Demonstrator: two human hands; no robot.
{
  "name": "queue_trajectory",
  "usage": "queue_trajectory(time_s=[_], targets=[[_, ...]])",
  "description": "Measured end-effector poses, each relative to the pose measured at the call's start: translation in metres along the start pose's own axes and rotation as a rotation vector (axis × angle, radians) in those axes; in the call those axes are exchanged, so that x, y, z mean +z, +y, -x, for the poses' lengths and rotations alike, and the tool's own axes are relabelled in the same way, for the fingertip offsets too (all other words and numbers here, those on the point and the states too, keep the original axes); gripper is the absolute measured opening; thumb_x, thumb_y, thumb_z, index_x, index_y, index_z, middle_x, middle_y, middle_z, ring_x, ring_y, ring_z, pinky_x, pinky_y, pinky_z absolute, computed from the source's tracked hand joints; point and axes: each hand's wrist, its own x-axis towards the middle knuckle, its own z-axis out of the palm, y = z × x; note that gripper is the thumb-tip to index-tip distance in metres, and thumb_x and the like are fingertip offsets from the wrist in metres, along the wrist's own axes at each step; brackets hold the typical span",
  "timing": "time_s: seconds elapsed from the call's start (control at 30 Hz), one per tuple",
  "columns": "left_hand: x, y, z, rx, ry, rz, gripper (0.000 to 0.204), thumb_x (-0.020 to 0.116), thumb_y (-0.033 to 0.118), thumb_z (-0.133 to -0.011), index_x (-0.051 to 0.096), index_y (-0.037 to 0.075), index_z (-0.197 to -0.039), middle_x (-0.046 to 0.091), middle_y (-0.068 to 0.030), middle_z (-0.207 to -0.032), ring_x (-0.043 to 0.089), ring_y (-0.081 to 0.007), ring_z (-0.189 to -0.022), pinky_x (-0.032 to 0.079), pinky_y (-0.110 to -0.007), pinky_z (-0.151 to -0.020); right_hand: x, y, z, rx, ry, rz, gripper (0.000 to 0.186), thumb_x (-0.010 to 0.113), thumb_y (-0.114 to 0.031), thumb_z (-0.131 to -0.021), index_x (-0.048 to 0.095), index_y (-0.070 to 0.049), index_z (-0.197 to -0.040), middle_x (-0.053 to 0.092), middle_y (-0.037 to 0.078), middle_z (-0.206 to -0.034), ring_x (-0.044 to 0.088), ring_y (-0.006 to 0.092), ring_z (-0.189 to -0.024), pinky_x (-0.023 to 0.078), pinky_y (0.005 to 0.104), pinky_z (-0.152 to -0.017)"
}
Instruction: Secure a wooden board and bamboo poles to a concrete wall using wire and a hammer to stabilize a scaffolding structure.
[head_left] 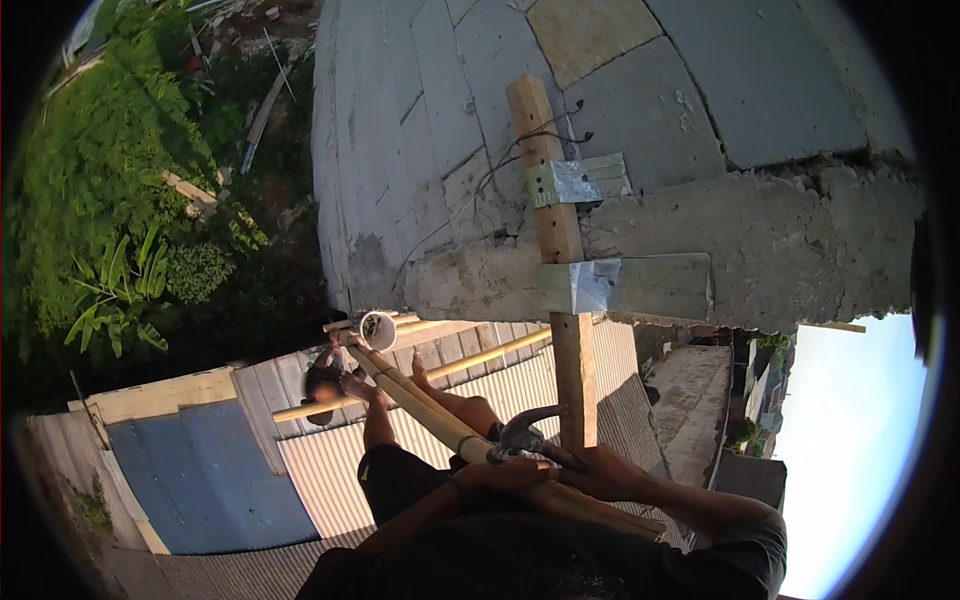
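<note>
A claw hammer (527,432) with a dark curved head lies in front of my chest, its handle slanting down to the right. My right hand (600,472) is closed round the handle, just below the wooden post (575,375). My left hand (508,474) is closed close under the hammer head, and a small pale bit shows at its fingertips; I cannot make out what it is. Beside my left hand runs a thick bamboo pole (430,410). Two bent metal straps, an upper one (580,180) and a lower one (597,287), wrap the post against the block wall.
A white bucket (378,331) sits by the bamboo's far end. My bare legs straddle the pole above a corrugated roof (340,480) and blue sheet (210,480). Another person (323,385) is below at the left. Thin wire (480,185) hangs off the post.
</note>
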Motion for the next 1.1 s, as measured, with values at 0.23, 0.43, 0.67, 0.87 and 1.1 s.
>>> queue_trajectory(time_s=[0.23,0.43,0.67,0.87,1.1], targets=[[-0.01,-0.063,0.041,0.287,0.004,1.12,0.043,0.034,0.02,-0.108,0.04,-0.004,-0.144,0.049,-0.0122,-0.144,0.045,-0.0158,-0.132,0.037,-0.027,-0.11,-0.002,0.026,0.007,-0.164,-0.221,-0.233,0.041,0.061,-0.037,-0.093,0.062,0.003,-0.101,0.065,0.022,-0.088,0.067,0.0359,-0.086,0.052,0.0437,-0.076],[-0.169,0.137,0.153,-0.402,0.545,-0.028,0.033,0.045,0.025,-0.106,0.066,-0.001,-0.103,0.068,-0.0066,-0.074,0.066,-0.0115,-0.066,0.054,-0.024,-0.067,0.021,0.048,0.0,-0.272,-0.282,-0.28,0.048,0.059,-0.041,-0.093,0.06,0.003,-0.113,0.066,0.024,-0.103,0.065,0.037,-0.097,0.051,0.0439,-0.088],[-0.301,0.314,0.087,0.174,1.388,-1.235,0.046,0.051,0.04,-0.102,0.059,-0.003,-0.116,0.066,-0.0222,-0.104,0.065,-0.0336,-0.098,0.05,-0.037,-0.082,0.021,0.039,-0.011,-0.263,-0.317,-0.272,0.052,0.058,-0.046,-0.094,0.062,0.001,-0.113,0.067,0.024,-0.103,0.066,0.0362,-0.096,0.05,0.0432,-0.087],[-0.379,0.331,0.034,-0.071,1.096,-0.455,0.046,0.054,0.042,-0.099,0.065,-0.002,-0.113,0.062,-0.0086,-0.075,0.056,-0.0165,-0.061,0.047,-0.032,-0.063,0.006,0.024,-0.01,-0.087,-0.38,-0.152,0.052,0.056,-0.049,-0.094,0.065,-0.001,-0.11,0.068,0.023,-0.092,0.067,0.036,-0.088,0.051,0.0437,-0.083],[-0.425,0.3,0.044,0.077,1.082,-0.636,0.044,0.049,0.044,-0.102,0.062,0.004,-0.09,0.054,-0.0038,-0.073,0.048,-0.0128,-0.067,0.043,-0.029,-0.067,0.002,0.025,-0.013,-0.026,-0.367,-0.241,0.049,0.058,-0.047,-0.094,0.068,-0.001,-0.107,0.07,0.021,-0.086,0.068,0.031,-0.079,0.053,0.0415,-0.077]])
